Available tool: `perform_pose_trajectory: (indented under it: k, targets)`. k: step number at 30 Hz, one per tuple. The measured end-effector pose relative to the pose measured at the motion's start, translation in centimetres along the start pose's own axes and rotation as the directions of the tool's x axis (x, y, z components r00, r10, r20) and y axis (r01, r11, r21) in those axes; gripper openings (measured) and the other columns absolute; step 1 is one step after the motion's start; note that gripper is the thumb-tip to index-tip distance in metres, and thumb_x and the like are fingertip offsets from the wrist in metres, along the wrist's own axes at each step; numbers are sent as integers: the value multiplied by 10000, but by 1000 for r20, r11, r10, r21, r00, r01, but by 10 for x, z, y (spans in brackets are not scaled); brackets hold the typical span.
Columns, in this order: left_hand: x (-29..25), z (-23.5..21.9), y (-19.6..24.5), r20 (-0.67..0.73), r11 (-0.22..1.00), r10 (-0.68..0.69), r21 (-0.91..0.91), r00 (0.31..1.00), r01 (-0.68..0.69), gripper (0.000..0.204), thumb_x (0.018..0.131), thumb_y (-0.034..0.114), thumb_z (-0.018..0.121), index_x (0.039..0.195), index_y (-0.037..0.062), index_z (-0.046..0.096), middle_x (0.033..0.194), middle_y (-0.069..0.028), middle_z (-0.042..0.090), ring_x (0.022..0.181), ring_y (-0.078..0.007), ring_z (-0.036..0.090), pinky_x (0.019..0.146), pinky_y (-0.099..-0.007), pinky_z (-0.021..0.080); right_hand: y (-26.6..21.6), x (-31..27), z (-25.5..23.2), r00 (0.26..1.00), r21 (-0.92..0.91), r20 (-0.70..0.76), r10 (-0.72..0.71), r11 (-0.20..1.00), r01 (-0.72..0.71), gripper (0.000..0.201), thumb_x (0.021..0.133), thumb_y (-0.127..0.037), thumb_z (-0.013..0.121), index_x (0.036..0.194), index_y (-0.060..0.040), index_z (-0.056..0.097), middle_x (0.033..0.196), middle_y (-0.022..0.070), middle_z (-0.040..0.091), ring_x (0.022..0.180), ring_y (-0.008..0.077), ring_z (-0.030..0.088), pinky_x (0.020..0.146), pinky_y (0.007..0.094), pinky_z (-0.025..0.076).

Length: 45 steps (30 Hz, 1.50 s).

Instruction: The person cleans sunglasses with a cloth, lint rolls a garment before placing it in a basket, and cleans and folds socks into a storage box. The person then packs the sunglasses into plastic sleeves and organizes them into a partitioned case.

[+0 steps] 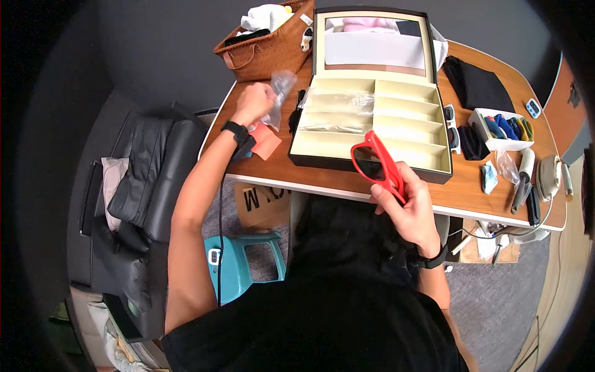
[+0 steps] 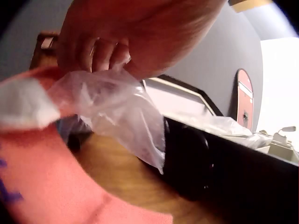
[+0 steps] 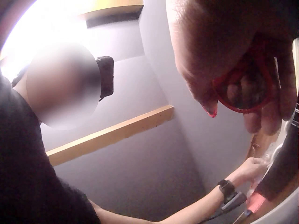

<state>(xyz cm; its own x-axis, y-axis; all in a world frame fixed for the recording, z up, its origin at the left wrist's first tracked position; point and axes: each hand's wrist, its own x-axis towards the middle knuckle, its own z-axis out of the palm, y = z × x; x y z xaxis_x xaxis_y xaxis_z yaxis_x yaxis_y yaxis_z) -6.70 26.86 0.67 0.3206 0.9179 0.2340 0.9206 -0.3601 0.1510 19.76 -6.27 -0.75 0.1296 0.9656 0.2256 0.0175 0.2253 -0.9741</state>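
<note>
Red sunglasses [image 1: 387, 168] with dark lenses are held in my right hand [image 1: 412, 208], in front of the box's near edge; the right wrist view shows a red-rimmed lens [image 3: 245, 88] against the fingers. My left hand [image 1: 255, 102] grips a crumpled clear plastic bag [image 1: 280, 93] at the table's left side. In the left wrist view the bag [image 2: 124, 116] hangs from the curled fingers of that hand [image 2: 135, 37]. Salmon-coloured paper [image 1: 265, 141] lies just below it. The black display box [image 1: 406, 127] stands open, with cream compartments and clear plastic wrappers [image 1: 341, 102] in its left ones.
Behind the left hand is a wicker basket [image 1: 266, 56] with cloths. Dark glasses [image 1: 295, 118] lie against the box's left side. To the right are white-framed sunglasses [image 1: 453, 133], a box of rolled cloths [image 1: 505, 144], black fabric [image 1: 477, 84] and a lint roller [image 1: 525, 167].
</note>
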Motion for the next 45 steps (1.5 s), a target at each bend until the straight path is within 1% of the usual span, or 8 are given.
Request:
perform_pose_trajectory:
  k: [4,10,21,31,35,41,43,45]
  targets:
    - [-50,-68,23,-509,951,286,44,812,-307,144,865,127,609,940,52,707,934,-158,689,878,-350,648,754,-436,513,-7,3,-3,998,34,-47,33,999,-31,263,908,-137,684,1108,9,593,707,-33,551,608,48,473,551,229,404]
    - [-176,-95,92,-437,779,614,202,657,-593,277,764,7,656,1034,64,683,868,-52,633,787,-243,589,702,-367,462,-21,-6,-16,999,-27,-21,-24,999,24,354,903,-116,686,1213,12,574,866,21,648,756,74,569,712,227,468]
    - [-187,-89,114,-304,571,821,440,483,-693,378,753,107,615,1121,71,692,1056,-76,660,957,-248,628,809,-369,502,-50,-11,-62,955,-521,199,-220,801,294,449,729,-127,777,1133,31,663,790,68,615,685,145,562,643,283,451]
    - [-189,-87,124,-286,584,810,302,512,-754,383,754,88,611,1128,55,686,1068,-84,656,946,-251,626,823,-372,501,-45,-11,-49,957,-734,222,-189,614,291,398,777,-181,761,1166,-140,690,745,72,598,623,253,599,579,354,478]
    - [-200,-86,142,-222,599,773,-54,594,-799,519,729,69,693,1241,38,611,1143,-128,641,983,-286,637,838,-387,509,-46,-10,-33,934,-614,283,-220,706,353,447,767,-203,777,1195,-131,672,708,67,566,608,240,593,566,355,472]
    - [-209,-70,149,50,550,747,-605,662,-575,502,785,198,769,1199,27,543,1049,-179,646,895,-343,660,744,-393,525,-47,-4,-19,905,-500,378,-197,779,379,489,747,-275,817,1172,-84,671,707,54,563,587,221,565,569,339,474]
    - [-213,-72,160,239,516,708,-817,665,-257,444,833,260,768,1126,24,533,1016,-187,641,889,-333,658,740,-387,511,-52,2,-16,901,-454,291,-321,783,426,480,733,-292,828,1121,-49,682,701,52,556,576,201,548,559,324,461]
    - [-217,-53,170,128,414,685,-878,717,-239,439,846,281,761,1111,21,528,1004,-183,638,888,-320,657,740,-383,504,-62,7,-15,944,-485,203,-262,810,329,385,754,-253,814,1026,-15,683,707,63,563,586,169,544,552,296,445]
